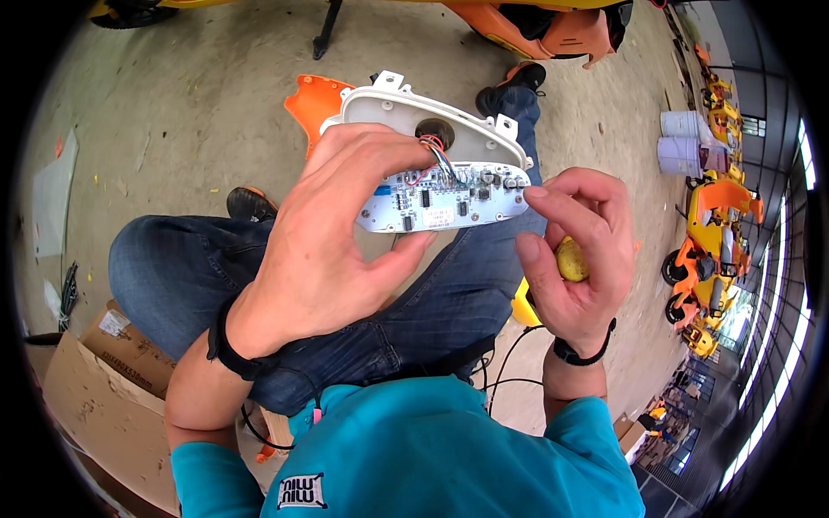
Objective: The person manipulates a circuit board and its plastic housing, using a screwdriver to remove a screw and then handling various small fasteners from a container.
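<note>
My left hand (pixel 337 233) grips a white circuit board (pixel 475 203) by its left part, thumb underneath and fingers over the top. A bundle of thin coloured wires (pixel 440 160) runs up from the board. Just behind it is a white plastic housing (pixel 380 112) with a dark round opening, next to an orange plastic piece (pixel 309 112). My right hand (pixel 579 255) is curled around a rounded yellow object (pixel 571 259), perhaps a tool handle, with its index fingertip at the board's right end.
My jeans-clad legs are beneath the work on a concrete floor (pixel 173 104). An opened cardboard box (pixel 104 414) is at lower left. An orange-and-yellow vehicle (pixel 561 30) stands ahead; several more (pixel 717 224) line the right, near stacked white buckets (pixel 678 154).
</note>
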